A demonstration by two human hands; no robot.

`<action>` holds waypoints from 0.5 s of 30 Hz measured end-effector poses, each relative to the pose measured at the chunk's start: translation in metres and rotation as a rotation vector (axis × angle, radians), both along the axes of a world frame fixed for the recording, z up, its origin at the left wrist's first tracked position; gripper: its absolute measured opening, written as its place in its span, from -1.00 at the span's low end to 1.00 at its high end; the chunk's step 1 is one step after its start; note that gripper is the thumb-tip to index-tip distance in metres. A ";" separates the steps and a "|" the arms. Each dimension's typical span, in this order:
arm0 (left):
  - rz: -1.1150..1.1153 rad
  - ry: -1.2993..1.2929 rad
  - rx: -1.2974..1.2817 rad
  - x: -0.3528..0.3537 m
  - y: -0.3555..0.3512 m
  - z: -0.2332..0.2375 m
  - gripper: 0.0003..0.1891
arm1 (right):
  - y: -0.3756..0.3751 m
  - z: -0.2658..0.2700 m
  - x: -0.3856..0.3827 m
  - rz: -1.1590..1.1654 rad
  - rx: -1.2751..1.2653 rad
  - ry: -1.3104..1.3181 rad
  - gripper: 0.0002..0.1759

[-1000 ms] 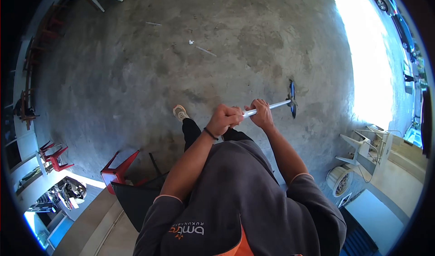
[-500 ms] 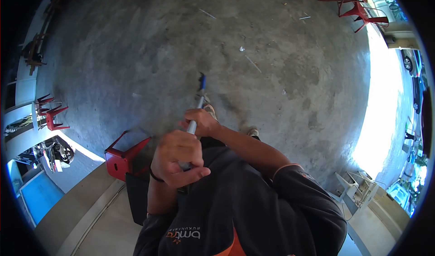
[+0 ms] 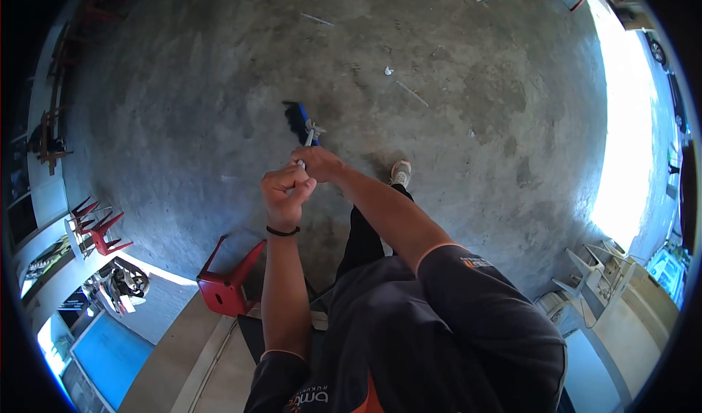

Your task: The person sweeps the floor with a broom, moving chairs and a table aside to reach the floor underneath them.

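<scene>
Both of my hands are wrapped round the handle of a broom [image 3: 298,122], which has a blue head and dark bristles. My left hand [image 3: 284,190] is closed over the upper end of the handle, thumb along its side. Further down, my right hand [image 3: 319,163] grips the pole closer to the head. The bristles lie on the grey concrete floor [image 3: 241,135], turned toward the left. Most of the pole is hidden by my fingers. Ahead and to the right are a crumpled white scrap [image 3: 388,70] and a thin pale strip [image 3: 412,93].
A red metal stool [image 3: 225,292] stands by my left arm, with a red chair [image 3: 106,234] further left. My shoe [image 3: 400,172] is on the floor. More strips [image 3: 316,19] lie ahead. White chairs [image 3: 585,268] stand at right, near a bright sunlit strip.
The broom head has swung to the left, with both hands moving forward and the left hand drawing away from my chest. My view has shifted, and one foot now shows further right.
</scene>
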State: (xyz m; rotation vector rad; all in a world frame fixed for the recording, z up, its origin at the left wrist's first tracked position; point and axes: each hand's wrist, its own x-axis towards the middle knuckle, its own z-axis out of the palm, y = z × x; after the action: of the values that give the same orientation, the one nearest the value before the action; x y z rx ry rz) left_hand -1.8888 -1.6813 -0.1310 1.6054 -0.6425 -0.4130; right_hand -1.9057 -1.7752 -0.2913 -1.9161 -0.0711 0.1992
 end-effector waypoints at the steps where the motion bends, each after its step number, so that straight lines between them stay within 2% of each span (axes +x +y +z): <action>1: 0.006 0.016 -0.050 -0.004 -0.016 0.005 -0.69 | -0.017 0.001 -0.009 -0.035 0.025 -0.036 -0.83; 3: -0.021 0.083 -0.173 -0.017 -0.046 0.009 -0.69 | -0.051 0.007 -0.032 -0.100 0.070 -0.113 -0.83; 8: -0.143 0.349 -0.327 -0.054 -0.115 -0.002 -0.74 | -0.152 0.008 -0.108 -0.257 -0.120 -0.102 -0.82; 10: -0.155 0.478 -0.311 -0.078 -0.150 -0.021 -0.74 | -0.196 -0.005 -0.141 -0.321 -0.205 -0.095 -0.82; 12: -0.239 0.596 -0.174 -0.109 -0.185 -0.055 -0.72 | -0.244 -0.022 -0.184 -0.381 -0.309 -0.020 -0.83; 15: -0.416 0.594 0.028 -0.153 -0.247 -0.084 -0.71 | -0.314 -0.047 -0.245 -0.426 -0.452 0.074 -0.90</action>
State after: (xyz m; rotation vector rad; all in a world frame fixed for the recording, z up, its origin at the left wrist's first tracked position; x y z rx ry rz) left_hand -2.0415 -1.9278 -0.2150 1.2727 -0.5034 -1.1578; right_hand -2.1505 -2.0890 -0.3380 -2.3162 0.4642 -0.0058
